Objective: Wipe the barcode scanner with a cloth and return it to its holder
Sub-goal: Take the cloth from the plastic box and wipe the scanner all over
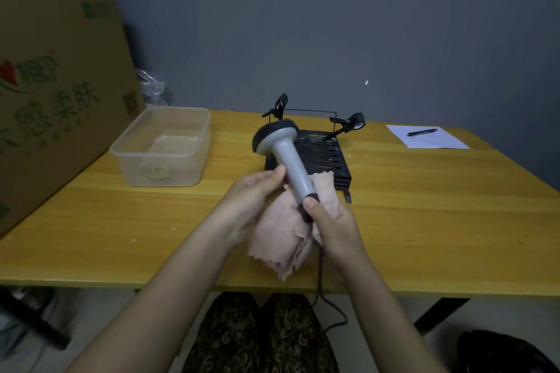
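Mid-wipe: right hand (331,221) pinching barcode scanner (285,154) base, left hand (254,194) clutching pink cloth (281,236) against handle; dangling cable (321,281) below likely to snag, holder (321,157) just beyond.

A storeroom-like office corner: cardboard carton (54,94), wooden desk (424,209), paper (430,141), pen (422,132).

Both hands — left (254,191), right (331,221) — closed, forearms converging.

Scanner (286,157): grey, dark-rimmed head, tilted, handle wrapped below.
Cloth (281,239): pale pink, crumpled around handle.
Holder (321,151): black, on bench, behind scanner.
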Demonstrator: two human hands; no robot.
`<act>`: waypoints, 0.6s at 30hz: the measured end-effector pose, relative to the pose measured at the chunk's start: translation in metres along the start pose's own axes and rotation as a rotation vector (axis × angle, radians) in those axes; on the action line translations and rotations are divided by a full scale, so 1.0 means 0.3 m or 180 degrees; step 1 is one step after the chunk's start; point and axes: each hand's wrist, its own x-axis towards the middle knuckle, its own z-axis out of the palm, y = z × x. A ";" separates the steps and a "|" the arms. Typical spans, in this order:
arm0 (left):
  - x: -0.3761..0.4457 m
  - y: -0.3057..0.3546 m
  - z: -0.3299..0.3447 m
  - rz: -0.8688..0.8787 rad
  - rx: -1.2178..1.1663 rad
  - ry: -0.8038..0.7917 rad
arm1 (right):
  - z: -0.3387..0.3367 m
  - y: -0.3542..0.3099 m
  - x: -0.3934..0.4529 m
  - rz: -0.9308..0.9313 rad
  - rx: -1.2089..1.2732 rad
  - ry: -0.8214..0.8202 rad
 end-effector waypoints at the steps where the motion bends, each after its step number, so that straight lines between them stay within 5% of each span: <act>1: -0.004 -0.001 0.010 -0.0137 -0.0134 -0.0172 | -0.001 0.003 0.004 0.0133 0.0197 -0.0089; 6: 0.010 -0.004 0.027 -0.0296 -0.0767 -0.0402 | -0.030 -0.004 0.005 -0.0292 -0.0949 -0.0265; 10: 0.027 -0.018 0.036 -0.0069 -0.0431 -0.0165 | -0.071 -0.032 -0.004 -0.0711 -0.1781 -0.0150; 14: 0.047 -0.022 0.051 0.0210 -0.0149 0.0427 | -0.113 -0.060 0.006 -0.0876 -0.1472 0.0700; 18: 0.036 -0.043 0.068 0.0391 0.0059 0.0655 | -0.079 -0.128 0.054 -0.1120 -0.1065 0.0555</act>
